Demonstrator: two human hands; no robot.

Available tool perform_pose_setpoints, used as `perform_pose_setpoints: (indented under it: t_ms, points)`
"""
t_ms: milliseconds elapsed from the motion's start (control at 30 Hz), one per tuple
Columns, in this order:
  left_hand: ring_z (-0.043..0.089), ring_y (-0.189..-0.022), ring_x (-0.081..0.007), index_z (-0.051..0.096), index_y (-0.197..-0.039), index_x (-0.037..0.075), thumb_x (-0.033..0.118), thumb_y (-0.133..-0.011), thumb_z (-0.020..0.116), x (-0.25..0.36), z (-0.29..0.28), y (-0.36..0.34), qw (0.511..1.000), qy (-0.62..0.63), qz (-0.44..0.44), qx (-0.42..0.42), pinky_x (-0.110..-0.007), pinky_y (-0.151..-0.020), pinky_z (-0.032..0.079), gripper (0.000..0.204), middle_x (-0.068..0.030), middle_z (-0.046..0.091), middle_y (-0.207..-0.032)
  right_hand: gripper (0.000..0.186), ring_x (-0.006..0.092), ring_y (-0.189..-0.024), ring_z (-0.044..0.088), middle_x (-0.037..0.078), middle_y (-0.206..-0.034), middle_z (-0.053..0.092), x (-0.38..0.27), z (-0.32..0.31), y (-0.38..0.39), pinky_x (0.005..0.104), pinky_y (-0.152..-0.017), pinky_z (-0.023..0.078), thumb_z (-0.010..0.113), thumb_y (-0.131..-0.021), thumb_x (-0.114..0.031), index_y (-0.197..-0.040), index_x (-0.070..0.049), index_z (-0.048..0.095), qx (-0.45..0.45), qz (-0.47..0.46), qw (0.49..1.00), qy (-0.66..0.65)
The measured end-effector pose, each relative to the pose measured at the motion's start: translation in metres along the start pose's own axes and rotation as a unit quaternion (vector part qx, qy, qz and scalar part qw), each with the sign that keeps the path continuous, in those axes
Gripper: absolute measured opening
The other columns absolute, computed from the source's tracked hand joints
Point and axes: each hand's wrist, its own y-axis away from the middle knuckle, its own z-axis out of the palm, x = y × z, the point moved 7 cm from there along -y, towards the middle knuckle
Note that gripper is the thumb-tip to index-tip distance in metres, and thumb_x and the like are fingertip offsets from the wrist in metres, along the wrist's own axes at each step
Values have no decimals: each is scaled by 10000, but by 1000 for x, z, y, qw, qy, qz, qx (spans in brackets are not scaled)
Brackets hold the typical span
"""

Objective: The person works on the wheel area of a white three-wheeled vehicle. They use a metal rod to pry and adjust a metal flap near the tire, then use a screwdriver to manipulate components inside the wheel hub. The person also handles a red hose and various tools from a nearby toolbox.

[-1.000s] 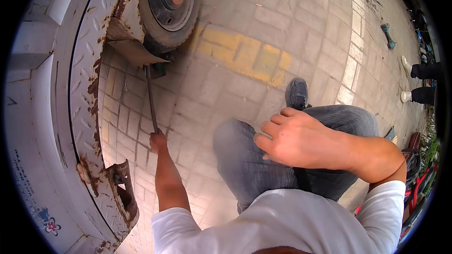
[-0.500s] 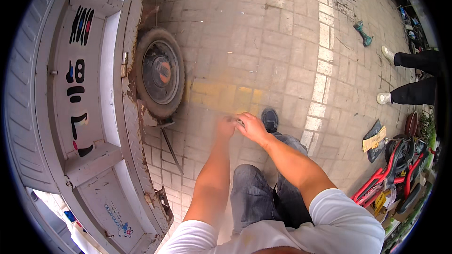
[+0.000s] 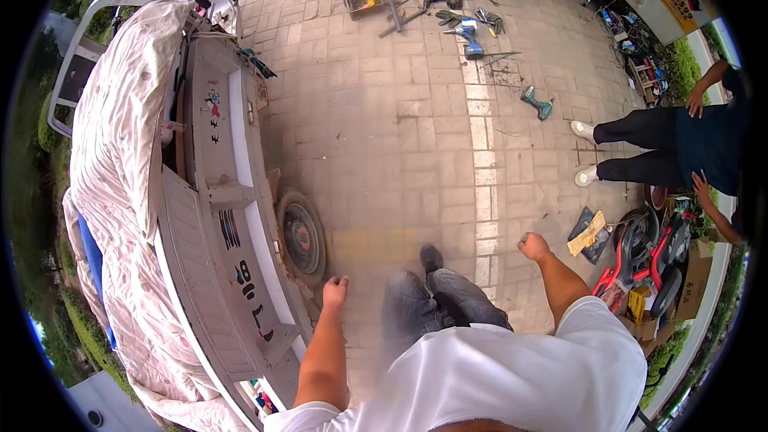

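Head: hands (image 3: 335,294) above outdoor paving (image 3: 384,136)

Bright, diffuse daylight fills the view; a hazy smear softens the paving (image 3: 376,176) mid-frame, and straight edges curve toward the dark rim.

White shirt (image 3: 512,368), dark wheel (image 3: 302,234), teal drill (image 3: 538,104)

Brick paving (image 3: 384,152) bears a blue drill (image 3: 471,42); a green drill (image 3: 542,107); farther off, probably some dark gloves (image 3: 490,22).
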Motion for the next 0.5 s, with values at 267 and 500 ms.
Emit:
perform_pose_setpoints:
  t_ms: [267, 500]
  points:
    - [595, -665, -183, 576, -1037, 19, 303, -904, 584, -36, -43, -92, 991, 113, -75, 9, -341, -596, 469, 313, -47, 614, -782, 297, 305, -855, 644, 178, -891, 669, -147, -116, -62, 360, -764, 500, 640, -805, -279, -923, -8, 676, 58, -63, 978, -193]
    - [614, -694, -194, 545, -1147, 1, 278, -904, 584, 165, -64, -153, 977, 104, -115, -144, -324, -628, 483, 370, -96, 651, -860, 301, 331, -838, 640, 191, -865, 665, -179, -159, -98, 388, -759, 500, 648, -769, -298, -862, -14, 688, 107, 5, 977, -185]
